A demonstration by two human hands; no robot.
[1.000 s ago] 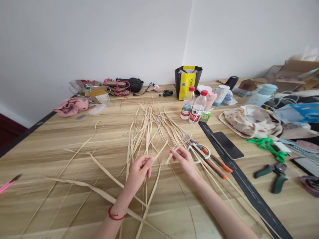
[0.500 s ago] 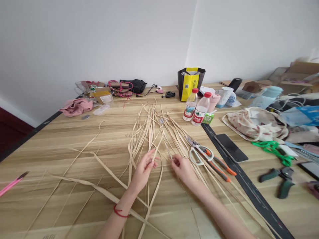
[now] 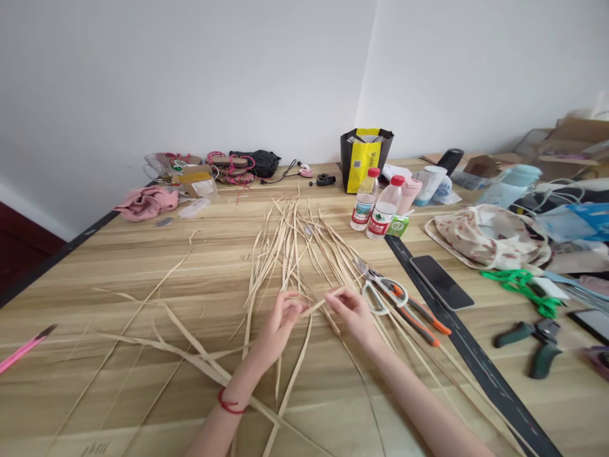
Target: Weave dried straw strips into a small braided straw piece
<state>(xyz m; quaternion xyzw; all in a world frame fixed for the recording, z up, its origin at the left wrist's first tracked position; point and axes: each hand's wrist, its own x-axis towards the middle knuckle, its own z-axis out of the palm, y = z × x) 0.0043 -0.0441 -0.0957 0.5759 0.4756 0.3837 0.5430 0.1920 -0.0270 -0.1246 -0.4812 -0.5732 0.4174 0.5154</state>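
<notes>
A pale, flat straw-like strip [image 3: 314, 308] runs between my two hands above the table. My left hand [image 3: 278, 324], with a red cord round its wrist, pinches one part of it. Thumb and fingers of my right hand [image 3: 352, 314] close on its other part. Beyond the hands, a spread bundle of the same dry strips [image 3: 288, 244] lies on the wood. More long strips [image 3: 200, 362] cross each other to the left, partly under my left forearm. Scissors with white handles [image 3: 375, 298] lie just right of my right hand, against an orange-and-grey-handled tool [image 3: 421, 324].
Two red-capped bottles [image 3: 383, 209] stand behind the scissors, near a black-and-yellow bag [image 3: 364, 165]. A phone [image 3: 441, 282] lies beside a black strip [image 3: 471, 349]. Green-handled pruners [image 3: 537, 343] are at right, a pink pen-like tool [image 3: 26, 349] at far left.
The strip at my left fingers now reaches across to my right fingers. My right hand has risen slightly, and the loose strips at left have shifted.
</notes>
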